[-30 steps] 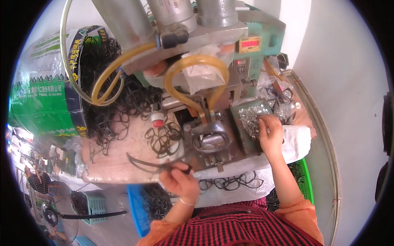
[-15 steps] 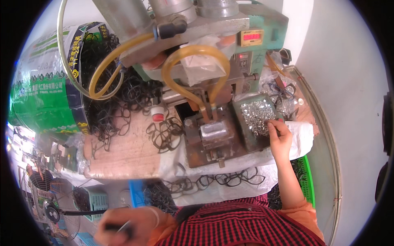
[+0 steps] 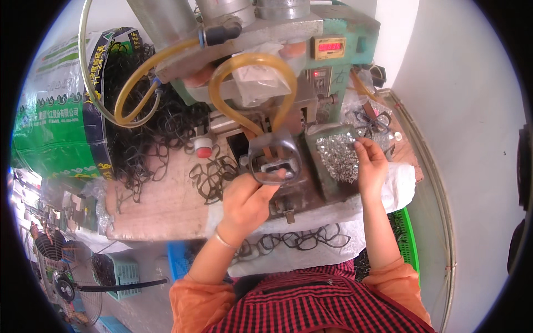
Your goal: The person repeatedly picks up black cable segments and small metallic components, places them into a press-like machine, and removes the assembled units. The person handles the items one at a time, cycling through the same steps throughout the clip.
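Over the press's lower die block, my left hand is closed on a dark grey ring-shaped frame. Part of the die shows through the frame's opening. At the right, my right hand has its thumb and fingertips pinched together at the edge of a heap of small shiny metal pieces. These lie in a dark metal tray beside the die. Anything between the right fingertips is too small to make out. A yellow hose loops down just behind the frame.
Thin black loops lie on the wooden table, left of the press. More spill from a green and white sack. A red button stands by the press. Black loops rest on white cloth near my lap; a green basket sits lower right.
My left hand has come up from the lower left to the die, with the grey frame in it. My right hand stays by the metal pieces, fingertips slightly higher. The view has shifted a little.
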`<state>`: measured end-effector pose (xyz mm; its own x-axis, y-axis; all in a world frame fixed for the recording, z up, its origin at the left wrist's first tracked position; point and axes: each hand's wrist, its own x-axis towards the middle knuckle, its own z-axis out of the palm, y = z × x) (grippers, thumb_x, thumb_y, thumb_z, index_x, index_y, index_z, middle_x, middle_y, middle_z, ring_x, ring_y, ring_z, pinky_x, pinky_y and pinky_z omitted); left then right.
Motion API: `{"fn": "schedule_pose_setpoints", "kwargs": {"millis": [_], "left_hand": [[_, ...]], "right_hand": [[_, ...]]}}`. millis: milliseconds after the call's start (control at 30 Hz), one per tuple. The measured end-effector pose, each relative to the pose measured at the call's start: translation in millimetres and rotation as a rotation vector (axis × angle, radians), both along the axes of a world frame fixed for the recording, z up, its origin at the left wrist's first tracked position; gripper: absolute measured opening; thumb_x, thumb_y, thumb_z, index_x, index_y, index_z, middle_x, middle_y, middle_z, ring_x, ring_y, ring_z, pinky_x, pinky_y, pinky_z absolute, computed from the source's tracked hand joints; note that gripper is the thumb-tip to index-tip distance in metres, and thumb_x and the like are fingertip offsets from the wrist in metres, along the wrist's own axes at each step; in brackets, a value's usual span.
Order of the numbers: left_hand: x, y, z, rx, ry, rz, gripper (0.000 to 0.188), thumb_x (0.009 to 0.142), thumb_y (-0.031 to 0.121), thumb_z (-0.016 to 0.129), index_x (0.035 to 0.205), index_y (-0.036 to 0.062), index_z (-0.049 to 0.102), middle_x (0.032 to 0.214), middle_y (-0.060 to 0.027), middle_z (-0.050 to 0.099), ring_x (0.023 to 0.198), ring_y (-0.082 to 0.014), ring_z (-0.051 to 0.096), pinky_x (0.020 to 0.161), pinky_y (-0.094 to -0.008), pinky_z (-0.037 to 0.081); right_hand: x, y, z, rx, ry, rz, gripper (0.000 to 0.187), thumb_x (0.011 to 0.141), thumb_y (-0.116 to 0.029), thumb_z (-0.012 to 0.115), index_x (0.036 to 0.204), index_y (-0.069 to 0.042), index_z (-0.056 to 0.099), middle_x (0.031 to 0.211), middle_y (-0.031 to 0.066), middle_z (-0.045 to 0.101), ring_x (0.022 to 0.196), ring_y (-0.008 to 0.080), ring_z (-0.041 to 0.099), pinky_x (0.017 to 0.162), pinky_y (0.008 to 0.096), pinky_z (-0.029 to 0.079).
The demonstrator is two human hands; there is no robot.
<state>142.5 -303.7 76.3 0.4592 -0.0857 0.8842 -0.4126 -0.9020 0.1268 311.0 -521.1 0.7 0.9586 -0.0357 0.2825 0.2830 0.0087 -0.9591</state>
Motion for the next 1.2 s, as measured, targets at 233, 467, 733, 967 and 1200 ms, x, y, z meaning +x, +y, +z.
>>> {"fn": "schedule_pose_setpoints", "kwargs": {"millis": [233,467,733,967,1200], "left_hand": [[-11.3,0.7,-5.5,0.001,0.067,0.027,0.031,0.074,-0.007,0.071,0.103,0.0034,0.076,0.091,-0.0126,0.071,0.068,-0.026,0.065,0.06,-0.0324,0.052],[-37.3,-3.2,-2.9,-0.108,0.04,0.214,0.019,0.08,-0.002,0.074,0.097,0.0037,0.075,0.099,-0.0135,0.072,0.079,-0.025,0.065,0.066,-0.0314,0.051],[-75.2,163.3,-91.3,-0.089,0.606,1.031,0.015,0.082,0.013,0.074,0.092,0.0023,0.076,0.093,-0.0143,0.068,0.088,-0.0349,0.061,0.077,-0.0424,0.047],[-85.3,146.1,-52.4,-0.955,0.18,0.532,0.025,0.097,0.01,0.063,0.119,0.0013,0.071,0.082,-0.0015,0.068,0.068,-0.01,0.055,0.061,-0.0248,0.043],[-109.6,30.5,-54.9,-0.633,0.219,0.167,0.035,0.096,-0.005,0.051,0.129,-0.0011,0.063,0.082,-0.011,0.065,0.062,-0.0129,0.058,0.054,-0.0241,0.046]], "right_hand": [[6.0,-12.1,-4.7,-0.417,-0.13,-0.066,0.018,0.095,-0.01,0.065,0.107,0.001,0.072,0.097,0.0166,0.074,0.09,0.0227,0.07,0.085,0.0324,0.052],[-2.8,-9.3,-7.8,-0.499,-0.153,0.034,0.014,0.089,-0.006,0.07,0.1,0.001,0.072,0.095,0.0127,0.074,0.087,0.02,0.069,0.082,0.03,0.052],[-18.0,-1.9,7.7,-0.389,-0.163,0.047,0.015,0.089,-0.006,0.071,0.102,0.002,0.073,0.095,0.013,0.075,0.086,0.0183,0.069,0.083,0.0301,0.052],[-20.2,-21.1,-10.8,-0.525,-0.248,-0.037,0.011,0.09,-0.003,0.068,0.1,0.001,0.071,0.091,0.0098,0.072,0.086,0.0173,0.066,0.08,0.0301,0.051],[-48.6,-54.5,-12.0,-0.49,-0.248,-0.136,0.018,0.083,0.006,0.071,0.098,-0.002,0.076,0.094,0.0126,0.073,0.087,0.0254,0.068,0.08,0.0343,0.053]]}}
